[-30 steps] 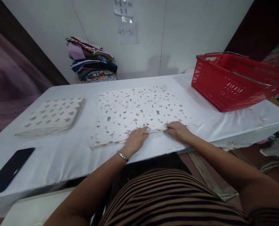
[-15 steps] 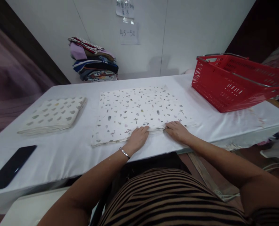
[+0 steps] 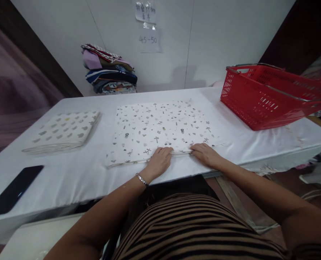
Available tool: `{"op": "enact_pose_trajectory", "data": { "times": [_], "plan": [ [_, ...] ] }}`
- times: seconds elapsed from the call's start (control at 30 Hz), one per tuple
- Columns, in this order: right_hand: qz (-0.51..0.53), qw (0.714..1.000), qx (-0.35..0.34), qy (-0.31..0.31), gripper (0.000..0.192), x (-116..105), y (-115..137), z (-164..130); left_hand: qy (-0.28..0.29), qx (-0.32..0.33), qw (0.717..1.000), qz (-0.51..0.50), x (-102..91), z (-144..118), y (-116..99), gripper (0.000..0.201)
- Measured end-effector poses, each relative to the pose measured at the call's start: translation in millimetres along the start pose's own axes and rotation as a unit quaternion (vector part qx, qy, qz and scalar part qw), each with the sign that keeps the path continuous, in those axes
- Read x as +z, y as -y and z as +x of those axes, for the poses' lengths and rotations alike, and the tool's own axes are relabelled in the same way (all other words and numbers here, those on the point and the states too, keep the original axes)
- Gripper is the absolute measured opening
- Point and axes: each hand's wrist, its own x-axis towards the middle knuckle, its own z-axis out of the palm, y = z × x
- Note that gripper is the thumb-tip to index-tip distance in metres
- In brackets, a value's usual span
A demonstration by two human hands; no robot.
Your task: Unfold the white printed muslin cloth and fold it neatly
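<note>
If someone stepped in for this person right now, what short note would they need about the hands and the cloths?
Left hand: fingers curled on the near edge of the printed cloth, seemingly gripping it.
Right hand: on the same edge, just to the right.
The printed cloth lies flat in the middle of the white table.
Done: one folded spotted cloth lies to the left; a pile of folded fabrics stands by the wall.
Left: the printed cloth likely needs folding smaller.
Nearby: red basket to the right, black phone at the left edge.
</note>
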Motion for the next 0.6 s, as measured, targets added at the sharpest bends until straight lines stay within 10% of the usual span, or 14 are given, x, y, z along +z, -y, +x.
{"op": "enact_pose_trajectory", "data": {
  "times": [0.6],
  "plan": [
    [0.123, 0.991, 0.041, 0.015, 0.017, -3.2, -7.9, 6.0, 0.012, -0.02, 1.0, -0.002, 2.4, 19.2, -13.9, 0.025]
  ]
}}
